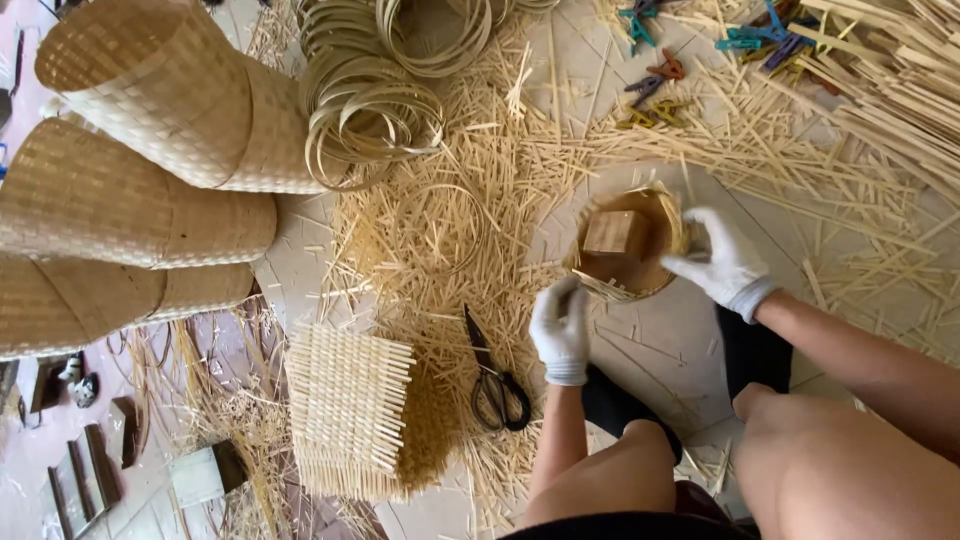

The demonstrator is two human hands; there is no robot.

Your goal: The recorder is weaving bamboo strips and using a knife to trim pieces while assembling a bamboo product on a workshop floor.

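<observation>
A: What are the hands doing?

B: Both wear white gloves. The left hand [560,330] is curled closed at the near rim of a small half-woven basket [628,285], seeming to pinch its loose strips. The right hand [725,265] clasps the far-right rim, fingers bent round the edge.

A: And inside the basket?

B: A wooden block [615,233] sits in it, likely a form to shape the weave.

A: So which step is this?

B: I judge the rim is being worked, with strips tucked or pressed around the form. The next move calls for a firm hold by one hand while the other bends a strip.

A: What lies around?

B: Scissors [493,375] just left of the left hand, a woven mat [345,410] further left, finished baskets [150,160] beyond that, and coloured clips [700,50] well past the right hand.
</observation>
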